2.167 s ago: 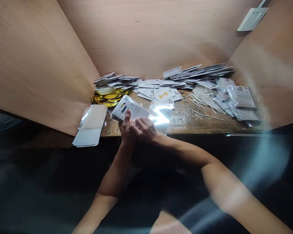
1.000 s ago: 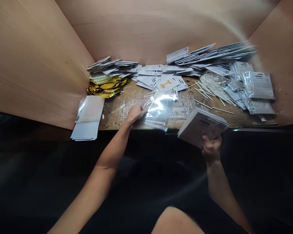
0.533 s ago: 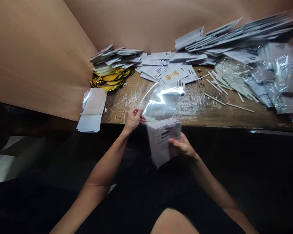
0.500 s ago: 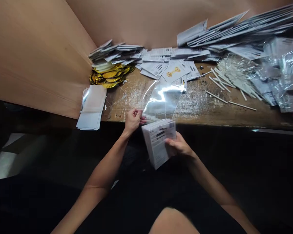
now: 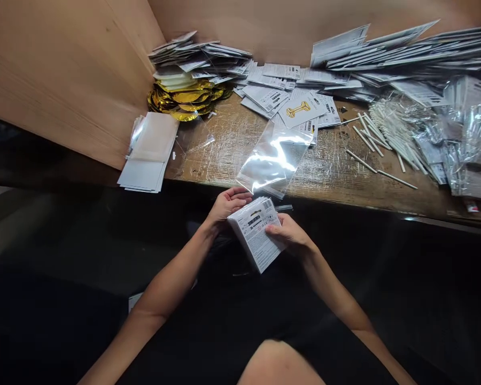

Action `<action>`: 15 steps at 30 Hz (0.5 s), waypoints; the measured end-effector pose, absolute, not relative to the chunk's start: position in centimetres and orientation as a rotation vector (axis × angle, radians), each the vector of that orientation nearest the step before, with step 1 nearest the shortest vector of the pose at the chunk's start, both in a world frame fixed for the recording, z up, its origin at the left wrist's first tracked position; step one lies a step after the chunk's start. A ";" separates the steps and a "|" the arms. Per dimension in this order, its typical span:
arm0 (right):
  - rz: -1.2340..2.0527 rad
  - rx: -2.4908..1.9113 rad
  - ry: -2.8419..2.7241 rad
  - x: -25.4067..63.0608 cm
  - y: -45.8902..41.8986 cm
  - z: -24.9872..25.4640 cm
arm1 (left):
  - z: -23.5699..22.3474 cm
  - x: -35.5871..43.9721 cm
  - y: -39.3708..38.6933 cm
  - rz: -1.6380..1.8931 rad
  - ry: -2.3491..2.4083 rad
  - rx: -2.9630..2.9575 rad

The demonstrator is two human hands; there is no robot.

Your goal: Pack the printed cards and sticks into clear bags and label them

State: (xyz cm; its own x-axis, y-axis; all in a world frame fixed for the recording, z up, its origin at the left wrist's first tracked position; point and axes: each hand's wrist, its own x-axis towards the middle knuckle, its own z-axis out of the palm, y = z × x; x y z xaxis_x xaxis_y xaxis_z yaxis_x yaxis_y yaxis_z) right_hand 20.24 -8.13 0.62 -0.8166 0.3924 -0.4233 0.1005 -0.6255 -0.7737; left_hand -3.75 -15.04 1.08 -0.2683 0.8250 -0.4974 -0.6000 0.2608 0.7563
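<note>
From the head camera, my left hand (image 5: 228, 204) and right hand (image 5: 288, 232) are close together, clamped on a stack of printed cards (image 5: 256, 232) from either side. The left hand is curled against the stack's upper left edge, and the right hand presses its thumb and fingers onto the printed face. The stack is tilted and held just past the front edge of the wooden bench (image 5: 224, 155), above my lap, not resting on anything. Just beyond it, a clear plastic bag (image 5: 274, 160) lies flat on the bench, its near end almost over the edge. Further up, a spread of loose printed cards (image 5: 276, 88) includes one with a gold bone-like shape (image 5: 302, 109). Gold foil pieces (image 5: 184, 99) sit against the plywood wall (image 5: 64, 80) in the left corner under a pile of packets (image 5: 196, 59), and a pale squared stack of sheets (image 5: 148, 155) sits at the bench's left end. To the right lie scattered white sticks (image 5: 385, 144), filled clear bags (image 5: 468, 133) and a long heap of printed packets (image 5: 385, 56) along the back.
</note>
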 end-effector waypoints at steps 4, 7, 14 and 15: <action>2.544 -0.880 -1.233 20.8 -8.2 0.3 | 0.7 -2.6 -15.1 1.418 1.141 0.226; 2.555 -0.872 -1.232 21.2 -8.3 0.2 | 0.8 -2.0 -15.3 1.440 1.035 0.216; 2.493 -0.915 -1.252 21.5 -9.0 -0.1 | 0.7 -1.3 -15.6 1.524 1.112 0.056; 2.493 -0.917 -1.261 21.5 -9.1 -0.2 | 0.7 -1.2 -15.8 1.540 1.107 0.046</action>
